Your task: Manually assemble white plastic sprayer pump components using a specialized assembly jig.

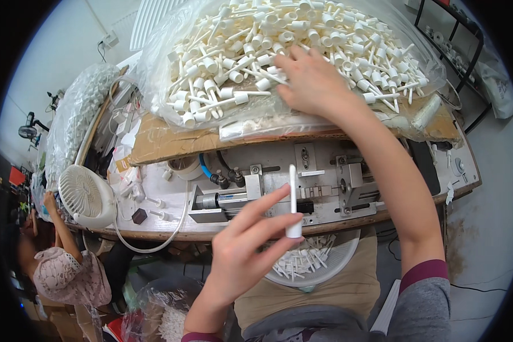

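My left hand (pixel 236 253) pinches a white cap with a long thin stem (pixel 293 199) by its cap end, between thumb and fingers. The stem points upward, in front of a metal clamping fixture (pixel 319 191) on the bench. My right hand (pixel 313 82) reaches over the near edge of a big heap of white stemmed caps (pixel 256 43). Its fingers are apart and bent down onto the heap, with the fingertips partly hidden among the pieces. I see nothing plainly held there.
The heap lies on clear plastic over cardboard (pixel 176 137). A pneumatic cylinder (pixel 233 199) with hoses sits left of the fixture. Near my lap is a translucent bowl (pixel 347 259) of small white parts. At left are a white fan (pixel 85 194) and another person (pixel 68 268).
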Available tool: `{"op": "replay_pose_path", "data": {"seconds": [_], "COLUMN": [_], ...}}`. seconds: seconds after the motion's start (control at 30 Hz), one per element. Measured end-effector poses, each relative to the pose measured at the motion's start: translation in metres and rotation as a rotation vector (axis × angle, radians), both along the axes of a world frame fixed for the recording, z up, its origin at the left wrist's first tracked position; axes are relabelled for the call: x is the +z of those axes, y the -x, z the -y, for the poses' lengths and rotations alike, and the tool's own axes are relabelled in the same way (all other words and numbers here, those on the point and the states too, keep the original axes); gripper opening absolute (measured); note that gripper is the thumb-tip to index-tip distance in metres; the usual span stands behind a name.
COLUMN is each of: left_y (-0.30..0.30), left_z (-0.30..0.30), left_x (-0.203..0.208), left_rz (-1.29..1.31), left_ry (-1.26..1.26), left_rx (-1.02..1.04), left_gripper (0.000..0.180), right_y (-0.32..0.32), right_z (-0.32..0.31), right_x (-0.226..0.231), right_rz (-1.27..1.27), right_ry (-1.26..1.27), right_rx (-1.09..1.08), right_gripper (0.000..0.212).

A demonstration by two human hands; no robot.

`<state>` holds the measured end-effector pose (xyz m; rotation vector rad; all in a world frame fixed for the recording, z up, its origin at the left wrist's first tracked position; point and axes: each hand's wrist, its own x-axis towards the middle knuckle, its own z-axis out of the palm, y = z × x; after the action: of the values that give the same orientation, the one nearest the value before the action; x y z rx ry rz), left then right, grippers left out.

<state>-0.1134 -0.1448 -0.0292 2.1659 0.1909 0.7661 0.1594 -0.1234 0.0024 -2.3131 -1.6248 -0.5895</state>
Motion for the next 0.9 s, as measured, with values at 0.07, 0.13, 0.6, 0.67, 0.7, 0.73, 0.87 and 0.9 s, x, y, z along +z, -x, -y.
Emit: {"op": "replay_pose_path", "data": {"seconds": [0.07, 0.13, 0.6, 0.67, 0.7, 0.73, 0.87, 0.9], "left_y": [-0.002, -0.006, -0.027, -0.027, -0.027, -0.027, -0.026, -0.027], "left_z": [0.009, 0.013, 0.017, 0.018, 0.017, 0.017, 0.014, 0.014], "left_x": [-0.018, -0.035, -0.054, -0.053, -0.054, -0.053, -0.045, -0.040], "left_rz": [0.008, -0.029, -0.206, -0.207, -0.208, -0.209, -0.201, -0.166], "left_ry": [-0.136, -0.298, -0.602, -0.586, -0.587, -0.589, -0.423, -0.289], "left_rx": [0.052, 0.094, 0.122, 0.120, 0.119, 0.118, 0.058, 0.046], "left_gripper": [0.034, 0.033, 0.027, 0.027, 0.027, 0.027, 0.033, 0.036], "right_y": [-0.008, -0.009, -0.022, -0.025, -0.027, -0.031, -0.016, -0.009], "right_z": [0.016, 0.034, 0.077, 0.083, 0.085, 0.086, 0.096, 0.098], "right_x": [0.000, 0.007, 0.007, 0.012, 0.015, 0.016, 0.021, 0.020], "right_rz": [-0.179, -0.223, -0.567, -0.646, -0.684, -0.705, -0.804, -0.831], "right_ry": [-0.026, -0.018, -0.510, -0.550, -0.570, -0.618, -0.838, -0.882], "right_rx": [0.125, 0.193, 0.287, 0.237, 0.215, 0.253, 0.240, 0.254], "right_gripper": [0.036, 0.032, 0.021, 0.022, 0.023, 0.024, 0.025, 0.025]}}
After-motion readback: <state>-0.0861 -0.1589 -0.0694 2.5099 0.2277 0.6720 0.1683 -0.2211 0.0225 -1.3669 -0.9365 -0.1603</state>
